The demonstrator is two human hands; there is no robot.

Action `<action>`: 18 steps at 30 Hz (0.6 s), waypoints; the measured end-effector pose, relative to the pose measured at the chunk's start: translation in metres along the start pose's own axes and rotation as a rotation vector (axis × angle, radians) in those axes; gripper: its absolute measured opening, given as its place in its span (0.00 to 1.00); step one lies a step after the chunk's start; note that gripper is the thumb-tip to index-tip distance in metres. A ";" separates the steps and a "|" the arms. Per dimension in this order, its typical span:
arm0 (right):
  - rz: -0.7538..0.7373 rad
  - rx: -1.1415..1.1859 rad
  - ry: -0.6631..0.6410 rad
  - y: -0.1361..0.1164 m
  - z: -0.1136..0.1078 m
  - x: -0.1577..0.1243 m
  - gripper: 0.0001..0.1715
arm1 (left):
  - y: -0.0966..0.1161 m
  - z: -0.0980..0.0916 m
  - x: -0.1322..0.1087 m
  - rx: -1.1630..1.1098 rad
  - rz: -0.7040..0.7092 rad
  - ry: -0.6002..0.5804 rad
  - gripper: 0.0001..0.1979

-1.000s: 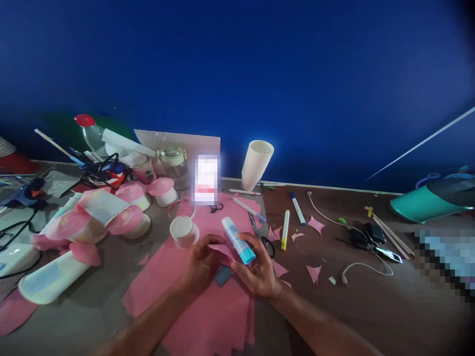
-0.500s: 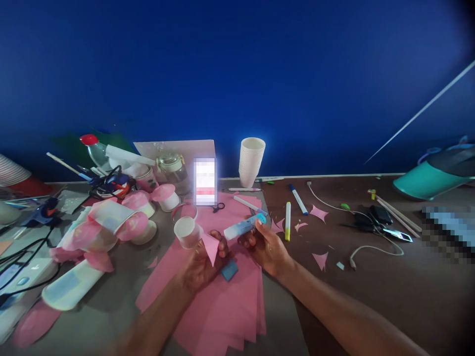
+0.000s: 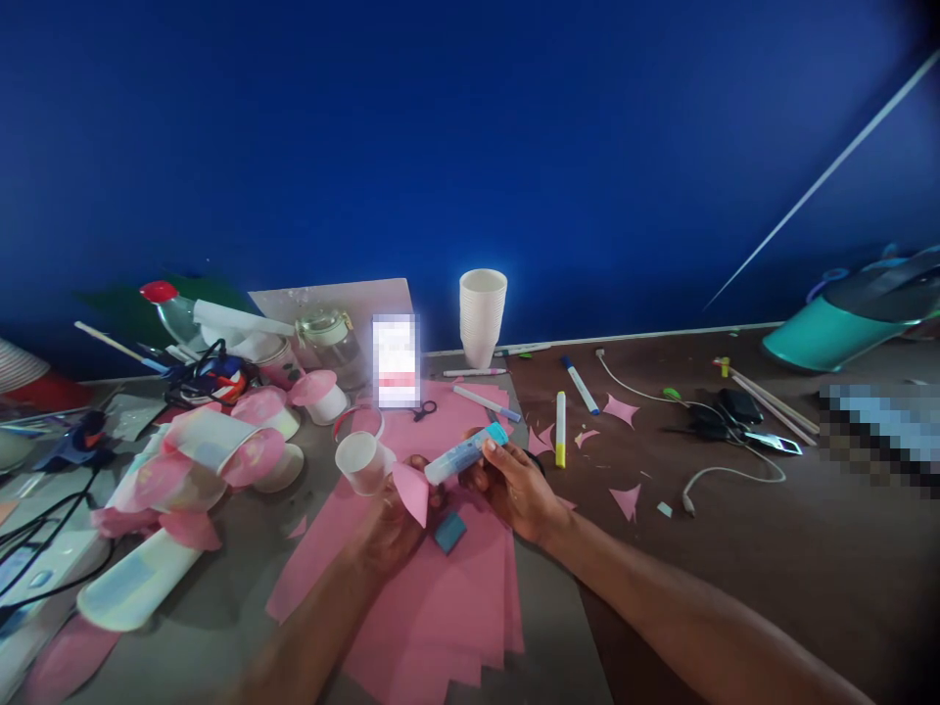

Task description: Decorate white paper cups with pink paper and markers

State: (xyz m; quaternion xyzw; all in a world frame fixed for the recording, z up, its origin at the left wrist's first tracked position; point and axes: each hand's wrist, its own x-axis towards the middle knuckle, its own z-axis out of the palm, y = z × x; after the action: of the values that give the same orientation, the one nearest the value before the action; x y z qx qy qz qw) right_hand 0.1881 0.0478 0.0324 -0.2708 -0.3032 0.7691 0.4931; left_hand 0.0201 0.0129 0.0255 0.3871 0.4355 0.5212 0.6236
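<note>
Glue stick (image 3: 464,455) has swung round since a second ago: its white end pointed away from the person then, now it points left at the pink paper piece (image 3: 411,493). Right hand's (image 3: 515,490) grip is wrapped round the teal end, thumb on top. Left hand (image 3: 391,526) has that paper pinched in its fingers, so not much gap in either grip. Stick and paper are super close, can't tell if they touch. Just under the hands there's a small blue block (image 3: 450,533) lying on pink sheets (image 3: 433,627). White cup (image 3: 359,463) is just beyond the left hand, yellow marker (image 3: 561,431) lies off to the right on the surface (image 3: 697,607), and stacked cups (image 3: 481,318) stand near the blue wall (image 3: 470,137).
</note>
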 end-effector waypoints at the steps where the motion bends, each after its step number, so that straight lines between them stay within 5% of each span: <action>1: -0.005 -0.004 0.010 0.000 0.000 0.000 0.24 | 0.000 0.001 0.000 -0.067 -0.034 0.004 0.28; 6: -0.018 -0.012 0.017 0.001 -0.001 0.002 0.25 | 0.002 0.005 0.001 -0.274 -0.127 -0.009 0.26; 18: 0.038 0.030 -0.011 -0.002 -0.003 0.003 0.24 | -0.007 -0.002 0.003 -0.361 -0.149 -0.113 0.16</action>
State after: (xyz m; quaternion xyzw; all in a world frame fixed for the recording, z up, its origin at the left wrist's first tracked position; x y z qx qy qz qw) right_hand 0.1903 0.0516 0.0314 -0.2648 -0.2893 0.7844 0.4805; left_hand 0.0210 0.0149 0.0180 0.2643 0.3269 0.5205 0.7432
